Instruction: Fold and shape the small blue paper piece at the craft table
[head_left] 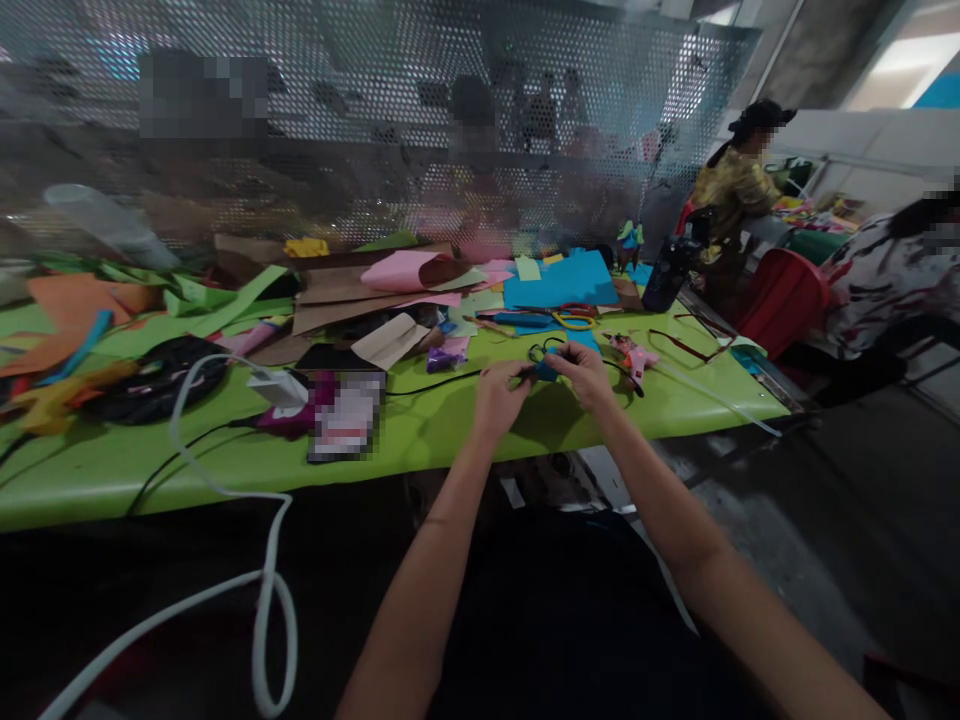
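Note:
Near the front edge of the green table, my left hand and my right hand meet around a small blue piece, which looks like folded paper. Fingers of both hands are closed on it, the left from its lower left, the right from its upper right. A dark loop, perhaps cable or a scissor handle, shows just behind the piece. A black cable reaches the left hand from the left; whether it passes behind the hand is hidden. Right of my hands lies a small pink object with dark parts.
On the green table lie a phone, a white plug, blue sheets, brown and pink paper, eyeglasses and a dark bottle. A white cord hangs over the front edge. People sit at the right.

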